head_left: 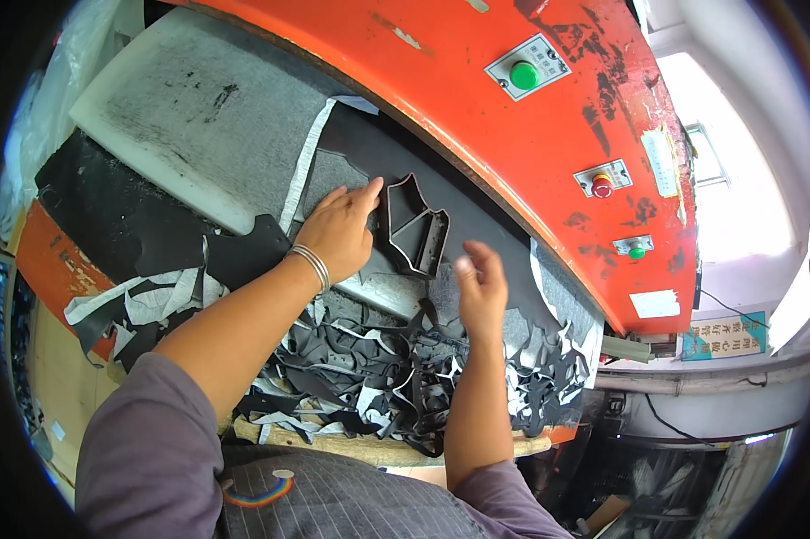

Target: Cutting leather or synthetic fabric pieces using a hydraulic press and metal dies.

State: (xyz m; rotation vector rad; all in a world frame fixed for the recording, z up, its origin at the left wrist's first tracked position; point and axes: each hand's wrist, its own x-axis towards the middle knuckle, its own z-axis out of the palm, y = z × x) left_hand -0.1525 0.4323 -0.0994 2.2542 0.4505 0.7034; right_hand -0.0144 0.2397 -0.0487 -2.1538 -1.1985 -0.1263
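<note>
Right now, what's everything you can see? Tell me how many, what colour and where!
Cutter: 1, dark metal, on the sheet
Sheet: 1, black, under the cutter
Board: at least 1, grey, upper left
Scraps: many, black and pale grey, mostly in front
Machine: 1, orange-red, top to right
Buttons: 3, two green, one red, on the machine
Sign: 1, blue and cream, lower right
Window: 1, white, upper right
Bracelet: count unclear, silver, left wrist
Sleeves: 2, purple-grey, bottom
Left fingers: one set, bare, left of cutter
Right fingers: one set, bare, right of cutter
</note>
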